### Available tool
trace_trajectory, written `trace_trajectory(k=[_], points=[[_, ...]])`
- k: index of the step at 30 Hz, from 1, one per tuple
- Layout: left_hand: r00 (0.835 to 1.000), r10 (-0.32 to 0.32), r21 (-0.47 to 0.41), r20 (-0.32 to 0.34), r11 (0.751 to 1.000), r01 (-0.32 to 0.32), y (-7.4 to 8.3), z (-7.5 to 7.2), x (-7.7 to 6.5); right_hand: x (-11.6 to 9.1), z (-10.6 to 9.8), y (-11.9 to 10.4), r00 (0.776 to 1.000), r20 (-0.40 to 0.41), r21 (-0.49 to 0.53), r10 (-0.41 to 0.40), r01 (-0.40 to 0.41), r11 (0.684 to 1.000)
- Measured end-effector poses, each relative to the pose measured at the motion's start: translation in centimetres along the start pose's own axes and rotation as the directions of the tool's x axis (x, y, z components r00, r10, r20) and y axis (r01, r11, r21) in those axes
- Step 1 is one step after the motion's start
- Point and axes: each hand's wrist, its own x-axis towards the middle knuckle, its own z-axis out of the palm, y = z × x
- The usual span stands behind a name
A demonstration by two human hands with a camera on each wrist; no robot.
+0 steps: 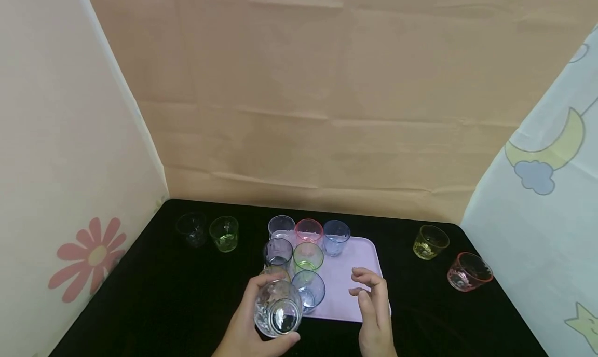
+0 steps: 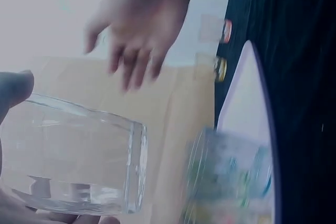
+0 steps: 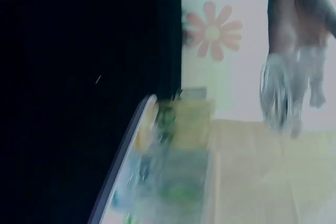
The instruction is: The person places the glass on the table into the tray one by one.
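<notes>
My left hand (image 1: 252, 315) grips a clear glass tumbler (image 1: 279, 307), held tilted near the front left of a pale pink tray (image 1: 352, 274). In the left wrist view the tumbler (image 2: 79, 156) lies sideways between thumb and fingers. My right hand (image 1: 376, 310) holds nothing; its fingers are loosely bent over the tray's right front part. On the tray's left and middle stand several tinted glasses, among them a red-rimmed glass (image 1: 309, 231), a green glass (image 1: 308, 256), a grey glass (image 1: 277, 253) and a blue glass (image 1: 309, 289). A yellowish glass (image 1: 275, 272) is partly hidden behind the held tumbler.
Off the tray, a dark glass (image 1: 192, 229) and another green glass (image 1: 225, 234) stand on the black table (image 1: 187, 294) at left. To the right are a yellow glass (image 1: 430, 242) and a red-rimmed tumbler (image 1: 469, 272). Brown paper (image 1: 327, 113) covers the back.
</notes>
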Motion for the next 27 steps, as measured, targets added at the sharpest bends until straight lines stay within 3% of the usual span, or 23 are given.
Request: trace_trajectory(k=[5,10,12,17,24,27], points=[[0.995,0.041,-0.018,0.091,0.999,-0.039,-0.2,1.8,0.1,-1.0,1.5,-0.4,0.999,0.045,0.096,-0.029,0.025,0.995],[0.966,0.196,0.067,0.17,0.976,-0.209,-1.3,2.4,0.3,-1.6,2.1,0.0,0.994,0.106,0.116,0.017,-0.03,0.993],[0.955,0.228,0.074,0.192,0.967,-0.246,-1.8,2.6,0.5,-1.8,2.2,0.1,0.992,0.121,0.134,0.024,-0.04,0.99],[0.957,0.202,0.049,0.21,0.975,-0.217,-2.3,3.1,0.6,-2.1,2.5,0.6,0.989,0.143,0.167,0.031,-0.055,0.984],[0.941,0.287,0.048,0.18,0.953,-0.299,-2.8,4.0,0.5,-2.4,2.6,1.2,0.98,0.198,0.163,0.013,-0.046,0.986],[0.943,0.28,0.06,0.18,0.954,-0.295,-3.7,4.1,0.5,-2.4,2.4,1.6,0.969,0.244,0.167,-0.024,-0.018,0.986]])
